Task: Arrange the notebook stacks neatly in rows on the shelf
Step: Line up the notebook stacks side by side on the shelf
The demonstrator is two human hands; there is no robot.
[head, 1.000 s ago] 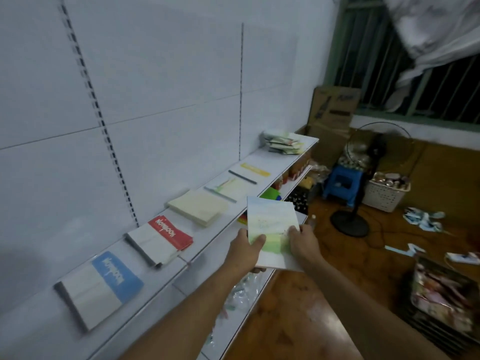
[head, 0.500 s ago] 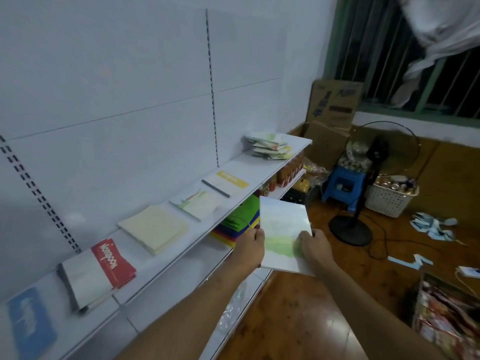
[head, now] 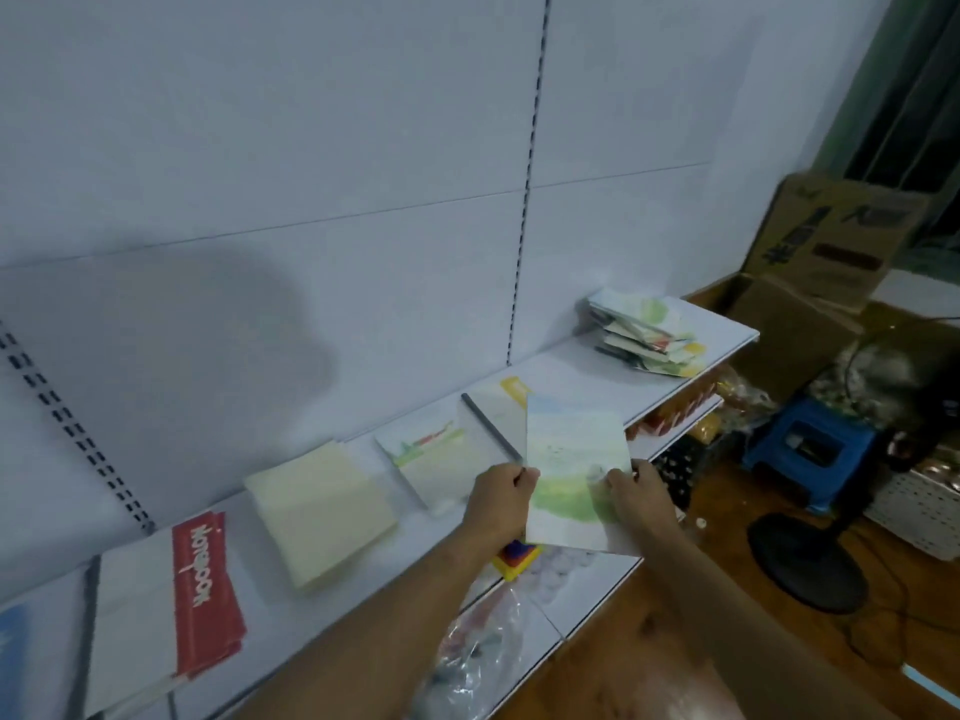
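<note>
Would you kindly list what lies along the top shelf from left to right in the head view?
Blue-covered notebook at the frame edge → red-banded notebook stack → plain cream stack → green-striped notebook → yellow-tabbed notebook → untidy pile at the far end.

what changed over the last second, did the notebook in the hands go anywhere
Both hands, left hand and right hand, still grip the green-cover notebook; it has moved up and in over the shelf, now overlapping the yellow-tab notebook. The stacks on the shelf stayed put.
</note>
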